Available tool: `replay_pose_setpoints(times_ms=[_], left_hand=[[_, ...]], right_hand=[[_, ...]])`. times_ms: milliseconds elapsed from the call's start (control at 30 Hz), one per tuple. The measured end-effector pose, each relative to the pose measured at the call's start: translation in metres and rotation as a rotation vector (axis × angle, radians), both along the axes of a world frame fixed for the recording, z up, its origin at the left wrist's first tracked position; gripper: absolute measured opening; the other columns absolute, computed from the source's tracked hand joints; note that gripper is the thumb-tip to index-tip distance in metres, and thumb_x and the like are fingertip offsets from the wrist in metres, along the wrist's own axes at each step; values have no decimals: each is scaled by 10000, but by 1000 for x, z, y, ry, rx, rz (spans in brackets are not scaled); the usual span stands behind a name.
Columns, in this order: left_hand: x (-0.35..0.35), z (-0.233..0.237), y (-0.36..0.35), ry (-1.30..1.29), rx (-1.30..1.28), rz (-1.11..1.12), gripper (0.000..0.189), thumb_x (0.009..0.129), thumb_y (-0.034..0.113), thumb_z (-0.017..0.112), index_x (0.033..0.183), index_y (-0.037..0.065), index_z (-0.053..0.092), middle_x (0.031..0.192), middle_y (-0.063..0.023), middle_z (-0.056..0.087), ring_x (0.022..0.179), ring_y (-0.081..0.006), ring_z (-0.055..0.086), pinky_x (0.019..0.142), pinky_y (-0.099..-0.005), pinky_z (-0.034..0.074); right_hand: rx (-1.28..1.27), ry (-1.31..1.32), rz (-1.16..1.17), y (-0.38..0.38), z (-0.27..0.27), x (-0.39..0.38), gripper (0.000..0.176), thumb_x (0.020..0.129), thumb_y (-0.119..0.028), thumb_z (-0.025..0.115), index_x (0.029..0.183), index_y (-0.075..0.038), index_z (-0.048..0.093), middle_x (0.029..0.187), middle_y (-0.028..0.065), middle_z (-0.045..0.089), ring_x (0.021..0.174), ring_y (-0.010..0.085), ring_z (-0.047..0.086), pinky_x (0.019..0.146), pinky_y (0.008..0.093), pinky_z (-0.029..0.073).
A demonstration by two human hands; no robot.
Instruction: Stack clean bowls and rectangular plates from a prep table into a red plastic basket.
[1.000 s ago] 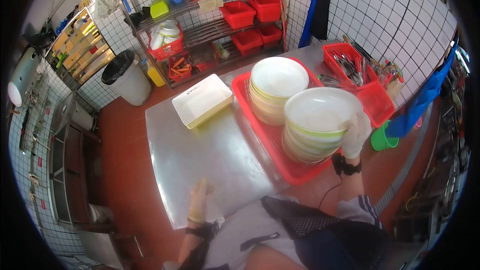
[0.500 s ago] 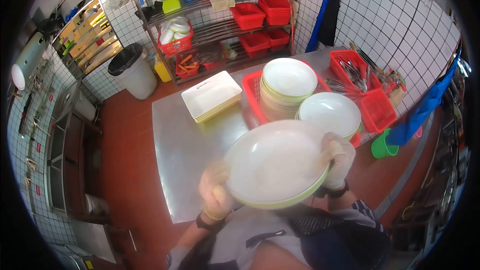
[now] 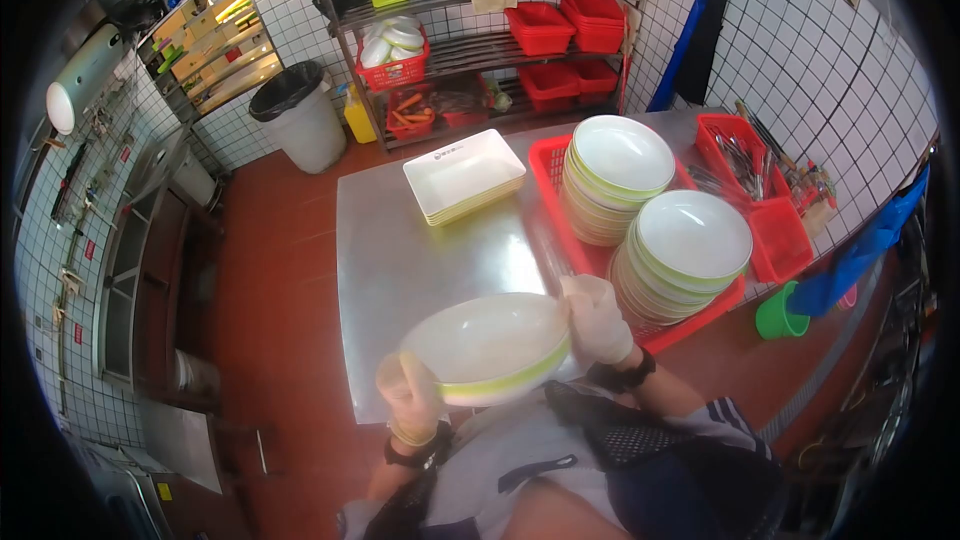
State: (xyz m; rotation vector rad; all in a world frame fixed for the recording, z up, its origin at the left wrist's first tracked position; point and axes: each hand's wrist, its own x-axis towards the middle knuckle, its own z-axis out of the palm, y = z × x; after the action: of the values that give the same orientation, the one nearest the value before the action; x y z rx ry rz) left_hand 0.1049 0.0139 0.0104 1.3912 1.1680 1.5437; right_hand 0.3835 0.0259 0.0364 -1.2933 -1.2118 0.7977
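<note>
Held close to my body over the table's near edge is a white bowl (image 3: 490, 345) with a green-yellow band round its outside, tilted and a little blurred. My left hand (image 3: 410, 388), gloved, grips its left rim; my right hand (image 3: 597, 318), also gloved, grips its right rim. To the right, a red basket (image 3: 552, 175) holds a rear stack of matching bowls (image 3: 622, 155) and a nearer stack of bowls (image 3: 694, 235). Further back on the table sits a pile of white rectangular dishes (image 3: 465, 175).
The steel table (image 3: 400, 270) extends ahead of me. Red trays of utensils (image 3: 740, 155) line its right side by the tiled wall. Behind stand a shelf rack (image 3: 460, 55) with red baskets and a lined bin (image 3: 300, 125). A green bucket (image 3: 780, 315) is on the floor at right.
Both hands have moved the bowl down and to the left, away from the basket, and it is tilted more edge-on. The nearer stack is now in full view.
</note>
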Motion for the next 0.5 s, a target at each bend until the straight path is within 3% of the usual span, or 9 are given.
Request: replay_pose_setpoints(times_ms=[33,100,200,233,300,333,367,433,500], left_hand=[[-4,-6,4,0,0,6,318,999,100,515,691,24,527,556,-39,463,489,-182,452,509,-346,365],[-19,-19,13,431,256,-71,216,920,9,590,707,26,562,565,-70,510,498,-251,504,497,-390,387],[-37,-43,22,860,415,3,133,866,27,650,743,43,604,608,-96,577,561,-307,566,542,-414,433],[-45,-53,26,860,419,2,133,866,27,650,743,43,604,608,-96,577,561,-307,566,542,-414,433],[-61,-70,32,851,341,166,177,886,103,660,724,43,624,653,-106,624,605,-322,602,584,-424,479],[-68,-70,35,849,343,162,177,886,103,660,724,43,624,653,-106,624,605,-322,602,584,-424,479],[-75,-69,36,801,205,216,207,896,137,655,718,34,633,670,-119,636,612,-341,605,598,-424,496],[-85,-73,39,750,62,264,243,907,170,651,712,25,642,686,-131,648,619,-360,609,611,-424,512],[-93,-84,46,910,222,379,302,933,217,634,715,9,652,699,-155,656,639,-386,620,616,-451,528]], right_hand=[[87,-119,44,-1,7,3,257,892,-109,512,665,-36,608,669,113,604,599,284,536,630,364,435],[172,-233,87,-2,10,13,279,908,-117,504,674,-40,636,675,107,629,617,291,560,662,370,445],[299,-548,-21,-7,4,41,342,921,-70,465,624,-37,632,654,88,660,640,288,583,703,379,462],[301,-548,-25,-11,8,45,342,921,-70,465,624,-37,632,654,88,660,640,288,583,703,379,462],[2,-203,-141,-25,19,54,339,938,-81,469,650,-32,640,651,85,654,632,284,581,700,381,466],[127,-444,-176,-28,3,72,317,943,-109,475,698,-18,655,656,98,647,656,268,590,681,377,465],[123,-445,-179,-33,-21,94,317,943,-109,475,698,-18,655,656,98,647,656,268,590,681,377,465],[223,-1046,-571,-44,-60,134,280,955,-129,470,811,-3,675,689,103,642,674,256,587,674,384,457],[241,-1032,-649,-56,-50,159,278,965,-134,463,851,2,677,736,105,648,700,257,586,698,382,456]])
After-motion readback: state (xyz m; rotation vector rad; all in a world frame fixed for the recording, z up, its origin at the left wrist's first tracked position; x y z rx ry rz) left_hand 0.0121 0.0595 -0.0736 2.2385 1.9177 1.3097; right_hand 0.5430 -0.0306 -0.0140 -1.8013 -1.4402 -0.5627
